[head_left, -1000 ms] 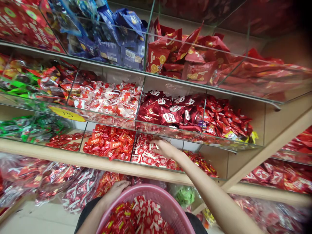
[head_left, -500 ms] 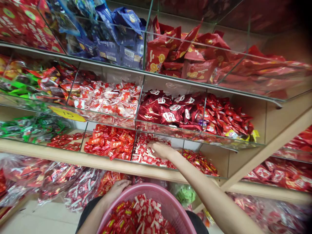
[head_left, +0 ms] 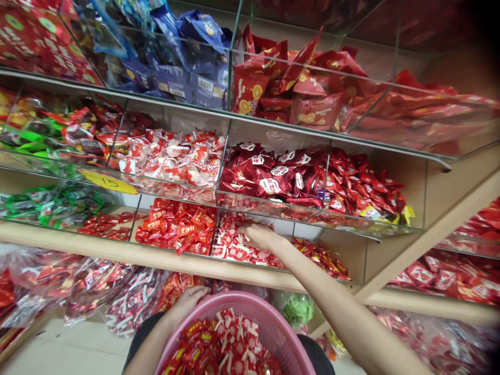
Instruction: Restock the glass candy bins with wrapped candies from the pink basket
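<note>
My right hand (head_left: 262, 237) reaches into a glass-divided compartment on the lowest display shelf, just over small red-and-white wrapped candies (head_left: 230, 242). Its fingers point left and downward; blur and the hand itself hide whether anything is between them. Against my body stands a pink plastic basket (head_left: 285, 323) with my left hand (head_left: 188, 302) closed over its left rim. Inside the basket lie red-and-white candies (head_left: 239, 336) and, on the left, red candies with yellow lettering (head_left: 195, 344).
Orange-red candies (head_left: 177, 224) fill the compartment left of my right hand; red-and-yellow ones (head_left: 322, 258) lie to its right. A glass shelf front (head_left: 273, 205) runs above my hand. Below the wooden shelf edge (head_left: 117, 247) are plastic bags of candy (head_left: 135, 297).
My right hand has shifted slightly right and down over the red-and-white candies. My left hand and the basket stay practically where they were.
</note>
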Available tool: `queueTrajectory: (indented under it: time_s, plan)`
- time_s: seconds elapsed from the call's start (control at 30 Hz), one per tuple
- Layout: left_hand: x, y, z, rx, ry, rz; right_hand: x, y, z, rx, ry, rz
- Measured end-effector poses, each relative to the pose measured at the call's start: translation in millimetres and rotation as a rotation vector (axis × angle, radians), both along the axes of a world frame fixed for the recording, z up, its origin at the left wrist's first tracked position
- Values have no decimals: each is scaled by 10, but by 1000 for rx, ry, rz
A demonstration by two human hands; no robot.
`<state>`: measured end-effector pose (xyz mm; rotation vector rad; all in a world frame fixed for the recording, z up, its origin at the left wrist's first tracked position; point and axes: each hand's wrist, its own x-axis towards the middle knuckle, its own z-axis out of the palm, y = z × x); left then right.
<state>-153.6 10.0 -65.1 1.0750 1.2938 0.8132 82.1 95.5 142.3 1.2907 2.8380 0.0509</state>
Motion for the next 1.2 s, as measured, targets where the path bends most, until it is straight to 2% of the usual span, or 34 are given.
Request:
queueTrajectory:
  time_s: [0.1,0.23,0.37,0.57,0.7,0.8,0.9,1.0,1.1,1.2]
  plan:
    - [-16,30,-78,-1,-103,-17,-32,5,2,-11,-7,-5]
    - [-35,43,-122,1,-92,-6,-70,8,24,31,-107,-1]
    - [-24,8,-31,4,-22,0,-56,6,12,100,-147,-2]
    - [9,-22,95,-2,-5,-13,36,-41,36,192,16,38]
    - [18,-32,125,16,20,9,78,-357,177,222,258,99]
    - [32,-53,160,13,24,-1,68,-767,159,160,461,157]
    - [58,-68,200,12,-17,-1,46,-1156,-125,-54,592,125]
    - [80,-66,214,-2,-33,-3,38,-1374,-610,-210,517,21]
    - [81,-58,201,-25,-30,14,33,-1426,-1063,-191,299,-114]
    - [66,-55,185,-22,-27,23,12,-1422,-1342,-116,134,-237]
